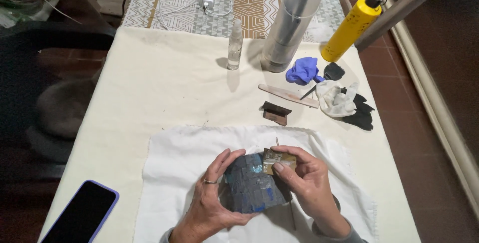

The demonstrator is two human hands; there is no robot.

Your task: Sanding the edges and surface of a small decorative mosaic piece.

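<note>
over a white cloth spread on the cream-covered counter, a person works on a small mosaic-covered block of grey and blue tiles. the left hand, with a ring on one finger, cups the block from its left side, its fingers curled around the edge and holding it tilted just above the cloth. the right hand pinches a small brownish rectangular piece, like a scrap of abrasive pad or card, between thumb and forefinger, pressed against the block's upper right corner. a thin metal pick pokes up just behind it.

to do this rubbing well, it seems wise to keep the block braced firmly, work one corner at a time with light pressure, and stay clear of the tile edges.

farther back lie a wooden stick, a dark folded scrap, a blue glove, a white rag, a clear spray bottle, a tall translucent container and a yellow bottle. a phone in a lilac case sits near the left corner.
</note>
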